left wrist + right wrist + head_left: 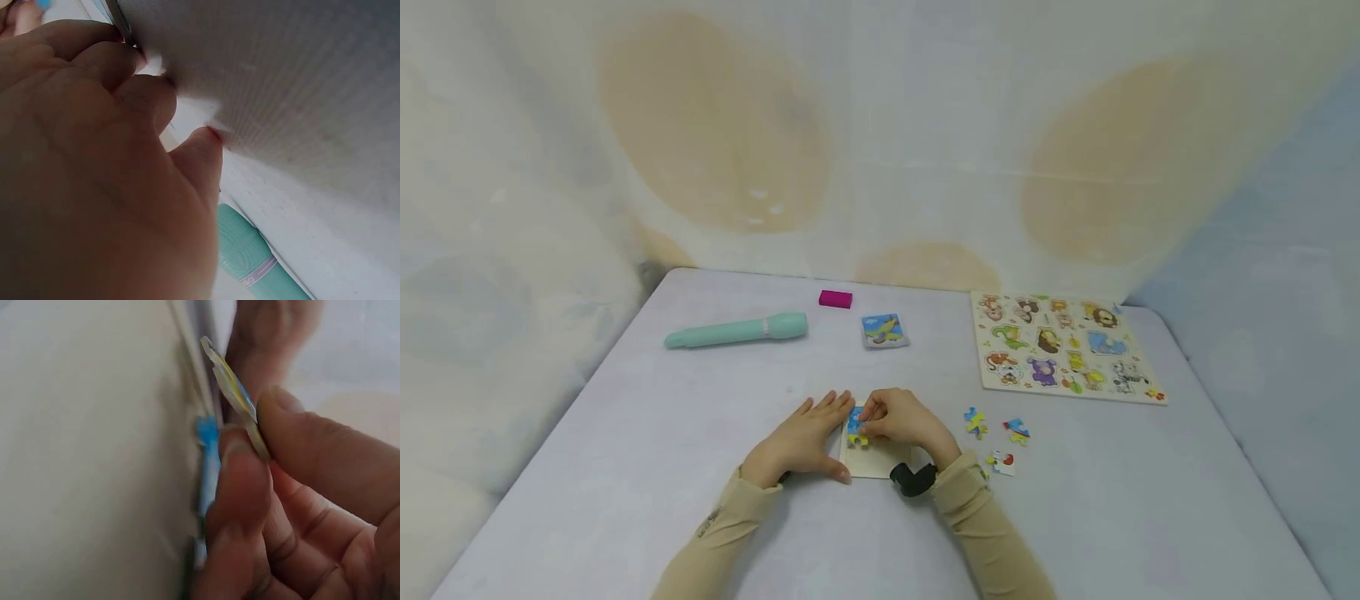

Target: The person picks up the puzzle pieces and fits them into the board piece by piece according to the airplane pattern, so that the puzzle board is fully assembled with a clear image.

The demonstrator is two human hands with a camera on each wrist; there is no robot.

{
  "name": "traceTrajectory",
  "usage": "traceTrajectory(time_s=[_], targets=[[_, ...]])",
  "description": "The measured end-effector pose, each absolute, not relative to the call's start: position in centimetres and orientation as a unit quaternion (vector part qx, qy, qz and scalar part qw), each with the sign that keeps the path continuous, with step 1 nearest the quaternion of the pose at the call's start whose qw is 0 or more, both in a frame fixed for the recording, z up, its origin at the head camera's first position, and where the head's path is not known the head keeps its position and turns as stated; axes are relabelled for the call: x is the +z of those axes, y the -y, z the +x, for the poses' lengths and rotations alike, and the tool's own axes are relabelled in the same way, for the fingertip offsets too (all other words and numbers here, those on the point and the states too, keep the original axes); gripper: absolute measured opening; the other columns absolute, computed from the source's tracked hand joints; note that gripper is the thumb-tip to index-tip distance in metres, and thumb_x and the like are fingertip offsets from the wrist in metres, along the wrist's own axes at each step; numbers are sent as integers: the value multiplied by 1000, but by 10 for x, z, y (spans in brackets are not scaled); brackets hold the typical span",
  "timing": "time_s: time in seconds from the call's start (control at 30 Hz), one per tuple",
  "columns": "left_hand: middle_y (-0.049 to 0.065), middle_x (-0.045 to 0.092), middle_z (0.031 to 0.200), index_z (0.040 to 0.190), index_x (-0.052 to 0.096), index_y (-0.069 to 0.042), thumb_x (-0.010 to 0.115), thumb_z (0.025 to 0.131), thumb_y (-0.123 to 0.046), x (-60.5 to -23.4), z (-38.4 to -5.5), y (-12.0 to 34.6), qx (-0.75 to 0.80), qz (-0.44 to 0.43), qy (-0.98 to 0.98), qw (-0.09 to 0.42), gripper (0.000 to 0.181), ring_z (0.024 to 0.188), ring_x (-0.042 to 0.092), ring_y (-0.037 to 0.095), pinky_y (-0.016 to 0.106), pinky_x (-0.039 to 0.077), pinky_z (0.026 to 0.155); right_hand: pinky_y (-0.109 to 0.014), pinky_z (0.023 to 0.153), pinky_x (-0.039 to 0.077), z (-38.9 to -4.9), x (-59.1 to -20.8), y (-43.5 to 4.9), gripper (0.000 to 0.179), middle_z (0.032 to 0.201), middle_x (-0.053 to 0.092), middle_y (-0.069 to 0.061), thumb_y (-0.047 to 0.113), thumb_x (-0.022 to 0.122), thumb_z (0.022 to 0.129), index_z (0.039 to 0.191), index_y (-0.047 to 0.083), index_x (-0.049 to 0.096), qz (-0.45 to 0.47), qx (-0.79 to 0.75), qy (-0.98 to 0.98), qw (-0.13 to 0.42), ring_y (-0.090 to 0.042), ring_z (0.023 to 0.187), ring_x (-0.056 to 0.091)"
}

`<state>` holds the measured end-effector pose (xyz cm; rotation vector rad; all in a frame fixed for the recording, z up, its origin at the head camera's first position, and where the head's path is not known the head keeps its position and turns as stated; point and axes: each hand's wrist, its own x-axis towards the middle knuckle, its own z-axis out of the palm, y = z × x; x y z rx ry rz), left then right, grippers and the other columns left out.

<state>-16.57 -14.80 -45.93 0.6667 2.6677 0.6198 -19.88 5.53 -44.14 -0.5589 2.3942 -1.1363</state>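
Note:
My right hand [906,419] pinches a small jigsaw piece [232,387] between thumb and fingers, tilted over the puzzle board in the right wrist view. The pale square puzzle board [880,463] lies flat on the table, and blue and yellow pieces [855,427] sit along its left side. Spread on the table, my left hand [801,443] rests against the board's left edge with its fingers straight and its thumb near the lower corner. To the right lie loose jigsaw pieces, among them a blue-yellow one [975,422], a red-blue one [1017,431] and a white-red one [1003,463].
Behind the hands lies a square picture of a yellow plane [884,331], with a magenta block [836,299] farther back. A teal stick-shaped object [736,331] is at the back left. At the back right is a large animal puzzle board [1067,392].

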Motion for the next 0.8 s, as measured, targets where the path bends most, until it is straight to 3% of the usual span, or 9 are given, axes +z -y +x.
traceTrajectory(time_s=[0.47, 0.8], targets=[[12, 24, 161, 151, 30, -3, 85, 68, -44, -456, -166, 147, 215, 241, -934, 152, 108, 150, 17, 32, 57, 12, 121, -21, 58, 40, -187, -446, -40, 19, 71, 61, 2, 17, 79, 79, 79, 9, 62, -168, -297, -933, 119, -11, 65, 52], [12, 24, 161, 151, 30, -3, 86, 67, -43, -456, -165, 146, 223, 233, -933, 158, 108, 150, 17, 33, 56, 11, 121, -20, 55, 39, -192, -449, -56, 15, 73, 58, 1, 19, 74, 85, 94, 9, 66, -191, -360, -901, 150, -10, 62, 49]])
